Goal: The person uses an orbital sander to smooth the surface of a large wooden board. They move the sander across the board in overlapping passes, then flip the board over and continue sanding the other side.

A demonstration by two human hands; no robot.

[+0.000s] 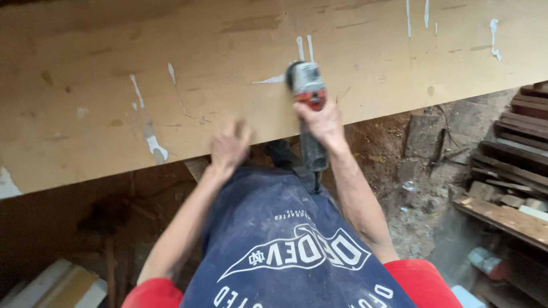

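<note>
Both hands work at our smooth, paint-streaked plywood board (240,68): right hand (324,122) clenched around the grey-and-red angle grinder (307,91) on its near edge, left hand (229,145) blurred, grip unclear.

A large wooden board (171,85) fills the view from nine to two o'clock, its matt tan face smooth but scuffed, marked with streaks of dried white paint. At twelve o'clock a power tool (308,97) shows a dull grey metal head, a red plastic collar and a matt black plastic body. At six o'clock hangs a dark blue cloth apron (285,239), dusty and creased. At three o'clock lie rough wooden planks (514,171) above bare, crumbly earth (416,188).
</note>
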